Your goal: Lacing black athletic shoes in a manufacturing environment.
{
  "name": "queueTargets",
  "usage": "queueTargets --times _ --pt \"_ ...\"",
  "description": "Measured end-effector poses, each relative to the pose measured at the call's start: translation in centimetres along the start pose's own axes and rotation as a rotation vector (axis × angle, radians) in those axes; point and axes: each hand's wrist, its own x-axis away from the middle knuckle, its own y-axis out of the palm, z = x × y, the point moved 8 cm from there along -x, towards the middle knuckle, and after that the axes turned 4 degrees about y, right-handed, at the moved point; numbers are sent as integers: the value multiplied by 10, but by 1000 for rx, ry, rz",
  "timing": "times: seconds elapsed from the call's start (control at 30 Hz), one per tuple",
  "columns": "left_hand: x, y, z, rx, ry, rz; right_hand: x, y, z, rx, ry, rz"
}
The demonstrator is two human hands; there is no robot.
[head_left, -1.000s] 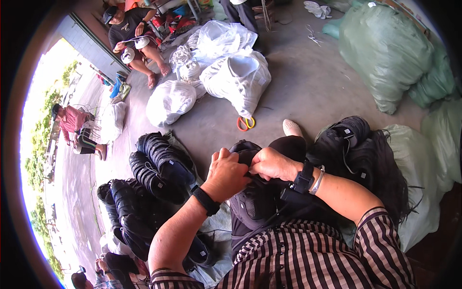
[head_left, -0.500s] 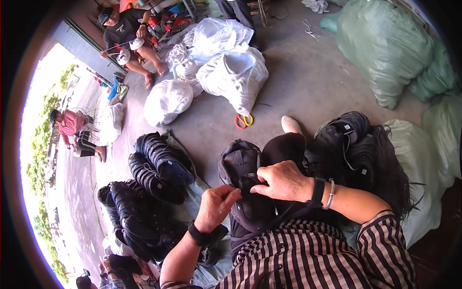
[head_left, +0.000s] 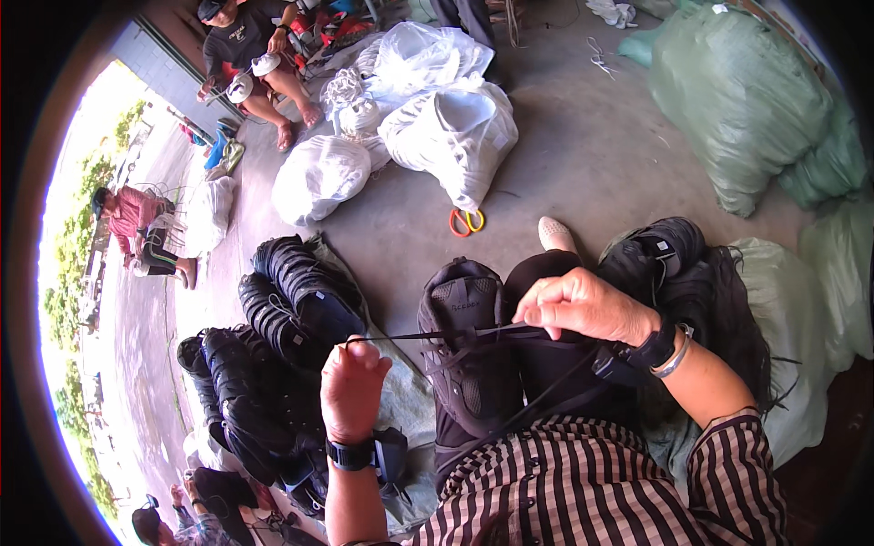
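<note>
A dark shoe [head_left: 471,387] rests on my lap, its padded tongue [head_left: 464,296] pointing away from me. A black shoelace [head_left: 410,336] is stretched taut across it from hand to hand. At the left end, my left hand [head_left: 353,391] is closed on the lace, out to the left of the shoe. My right hand [head_left: 587,305] pinches the lace's other side, to the right of the shoe and above my dark-clad leg. More lace crosses the shoe's front beneath the taut stretch.
Nested dark shoes [head_left: 305,296] are piled at my left, with more shoes [head_left: 665,259] at my right. Scissors [head_left: 467,221] with red and yellow handles lie ahead near white sacks [head_left: 455,136]. Green sacks [head_left: 742,114] stand far right. A person [head_left: 250,50] sits at far left.
My hands have moved apart from close together over the shoe, left hand leftward, right hand rightward and up, drawing the lace out taut between them.
</note>
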Motion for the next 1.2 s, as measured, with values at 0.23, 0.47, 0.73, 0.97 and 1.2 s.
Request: queueTargets --times 0.23,0.47,0.73,0.97,1.2 --pt "-31 76 -22 170 51 -375 -37 40 -13 -694 -87 -39" --pt "-40 -155 28 427 171 263 20 -101 98 -1134 91 390" --pt "41 -260 92 -33 235 983 212 -290 206 -1182 -116 883" --pt "7 48 -10 -1395 358 -197 56 -105 47 -170 16 590" --pt "-6 96 -31 -1749 546 -351 11 48 -16 1010 -548 162"
